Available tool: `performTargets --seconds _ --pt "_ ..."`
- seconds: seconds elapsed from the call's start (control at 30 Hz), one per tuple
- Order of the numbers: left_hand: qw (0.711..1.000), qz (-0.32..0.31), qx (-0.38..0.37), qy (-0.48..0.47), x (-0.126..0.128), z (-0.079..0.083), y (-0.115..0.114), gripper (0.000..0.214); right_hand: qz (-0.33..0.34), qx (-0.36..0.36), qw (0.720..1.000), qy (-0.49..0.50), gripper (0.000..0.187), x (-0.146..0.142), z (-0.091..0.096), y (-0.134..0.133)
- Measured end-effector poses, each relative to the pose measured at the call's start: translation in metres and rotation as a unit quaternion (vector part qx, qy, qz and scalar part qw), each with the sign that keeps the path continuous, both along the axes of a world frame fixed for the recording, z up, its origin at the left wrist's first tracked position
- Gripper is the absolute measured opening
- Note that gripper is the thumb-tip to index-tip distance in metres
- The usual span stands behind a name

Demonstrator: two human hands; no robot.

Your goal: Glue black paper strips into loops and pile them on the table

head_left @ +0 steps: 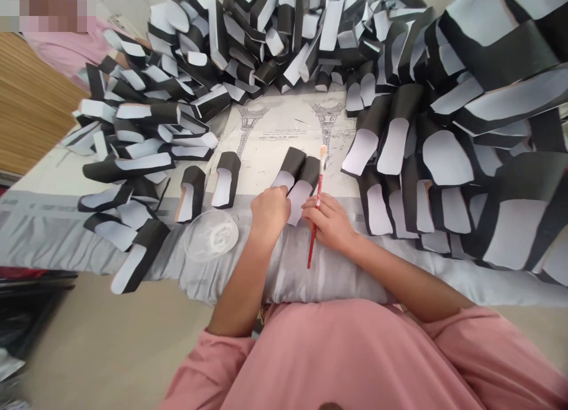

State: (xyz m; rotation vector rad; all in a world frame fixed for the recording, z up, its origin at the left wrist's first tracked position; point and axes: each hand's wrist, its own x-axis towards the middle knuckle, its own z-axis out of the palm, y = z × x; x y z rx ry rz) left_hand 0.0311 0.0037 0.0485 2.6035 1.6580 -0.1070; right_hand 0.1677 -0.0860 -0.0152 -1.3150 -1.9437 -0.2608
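Observation:
Two black slippers with white insoles lie side by side in front of me, toes pointing away. My left hand (270, 212) is closed at the heel end of the left slipper (291, 161), hiding most of its insole. My right hand (329, 222) holds a paintbrush (313, 244) with a red handle, bristles up, between its fingers. Its fingertips are at the edge of the right slipper (300, 198). Left of my left hand sits a clear plastic dish (212, 235) with a whitish substance in it.
Piles of similar slippers (195, 61) cover the table's back and both sides. Two single slippers (226, 179) (191, 191) stand left of centre. The tablecloth (275, 126) has printed towers and a grey border. A person in a pink garment (62, 49) is at the upper left.

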Motion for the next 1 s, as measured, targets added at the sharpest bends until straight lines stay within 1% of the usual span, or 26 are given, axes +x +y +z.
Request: performTargets --seconds 0.1,0.17,0.23,0.37,0.43,0.5,0.63,0.73,0.87,1.0 --pt "0.998 -0.053 0.035 0.007 -0.004 0.007 -0.01 0.03 -0.028 0.064 0.998 -0.002 0.022 0.004 0.011 0.0" --pt "0.995 -0.093 0.039 0.007 -0.006 0.005 -0.017 0.032 -0.045 0.078 0.996 -0.017 0.023 0.005 0.013 0.001" --pt "0.991 -0.127 0.035 -0.001 -0.008 -0.001 -0.022 0.032 -0.052 0.052 0.997 -0.034 0.024 0.003 0.011 0.002" --pt "0.985 -0.169 0.016 -0.027 -0.009 -0.018 -0.026 0.03 -0.046 -0.049 0.996 -0.064 0.028 -0.001 0.004 0.003" --pt "0.984 -0.176 0.005 -0.032 -0.012 -0.023 -0.024 0.03 -0.044 -0.077 0.993 -0.077 0.029 -0.002 0.002 0.004" --pt "0.984 -0.172 -0.002 -0.035 -0.017 -0.025 -0.023 0.029 -0.044 -0.098 0.99 -0.088 0.029 -0.003 0.002 0.004" --pt "0.989 -0.146 -0.013 -0.037 -0.03 -0.02 -0.023 0.025 -0.056 -0.135 0.983 -0.112 0.032 -0.003 0.005 0.004" --pt "0.99 -0.131 -0.029 -0.046 -0.037 -0.017 -0.025 0.026 -0.056 -0.153 0.979 -0.122 0.032 -0.003 0.009 0.003" --pt "0.988 -0.134 -0.042 -0.06 -0.039 -0.018 -0.024 0.026 -0.049 -0.175 0.972 -0.152 0.03 -0.007 0.018 0.005" --pt "0.987 -0.141 -0.045 -0.068 -0.038 -0.019 -0.021 0.027 -0.023 -0.202 0.959 -0.196 0.029 -0.014 0.024 0.011"
